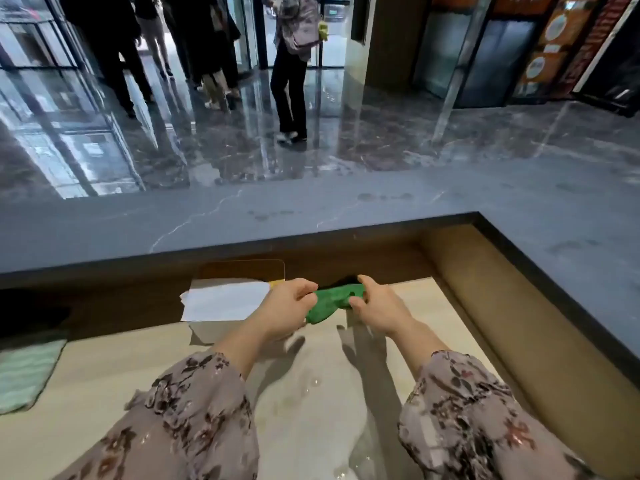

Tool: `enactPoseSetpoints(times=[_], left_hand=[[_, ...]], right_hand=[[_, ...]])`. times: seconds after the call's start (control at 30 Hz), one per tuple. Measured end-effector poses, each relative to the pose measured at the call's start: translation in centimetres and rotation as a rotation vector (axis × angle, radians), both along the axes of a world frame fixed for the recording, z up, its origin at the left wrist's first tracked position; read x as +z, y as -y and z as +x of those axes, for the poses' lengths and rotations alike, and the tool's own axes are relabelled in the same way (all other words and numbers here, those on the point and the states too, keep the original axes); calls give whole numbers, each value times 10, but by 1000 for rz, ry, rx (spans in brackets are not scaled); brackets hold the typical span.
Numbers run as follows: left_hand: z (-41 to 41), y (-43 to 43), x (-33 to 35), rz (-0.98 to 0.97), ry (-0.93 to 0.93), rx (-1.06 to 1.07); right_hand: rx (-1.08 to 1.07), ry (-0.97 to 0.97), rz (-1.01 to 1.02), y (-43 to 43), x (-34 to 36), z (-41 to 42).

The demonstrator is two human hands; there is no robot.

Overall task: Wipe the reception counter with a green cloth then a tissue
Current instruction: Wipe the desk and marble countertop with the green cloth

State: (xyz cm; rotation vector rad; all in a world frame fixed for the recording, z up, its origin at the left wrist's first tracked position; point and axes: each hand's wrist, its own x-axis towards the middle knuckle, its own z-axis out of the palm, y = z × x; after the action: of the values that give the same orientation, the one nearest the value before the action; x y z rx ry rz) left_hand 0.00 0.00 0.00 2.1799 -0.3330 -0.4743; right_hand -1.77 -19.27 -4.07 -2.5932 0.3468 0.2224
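Grey counter (pixel 346 202) lies unwiped ahead; my left hand (pixel 289 308) and right hand (pixel 375 306) pinch the bunched green cloth (pixel 334 301), which I should next spread and lift onto it.

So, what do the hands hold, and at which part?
The green cloth: the left hand grips its left end, the right hand its right end.

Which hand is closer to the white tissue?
Left. The left hand is just beside the white tissue, gripping the green cloth; the right hand grips the cloth's far end.

Lobby: reception counter (pixel 311 209), glass doors (pixel 249 29)
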Motion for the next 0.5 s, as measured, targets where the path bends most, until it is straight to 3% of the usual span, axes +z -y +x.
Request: enactPoseSetpoints(times=[0.37,0.5], left_hand=[[32,0,-31,-21,51,16],[35,-1,-26,-21,113,-1]], right_hand=[[198,-35,-387,-10,-32,54],[137,40,-420,-6,-38,55]])
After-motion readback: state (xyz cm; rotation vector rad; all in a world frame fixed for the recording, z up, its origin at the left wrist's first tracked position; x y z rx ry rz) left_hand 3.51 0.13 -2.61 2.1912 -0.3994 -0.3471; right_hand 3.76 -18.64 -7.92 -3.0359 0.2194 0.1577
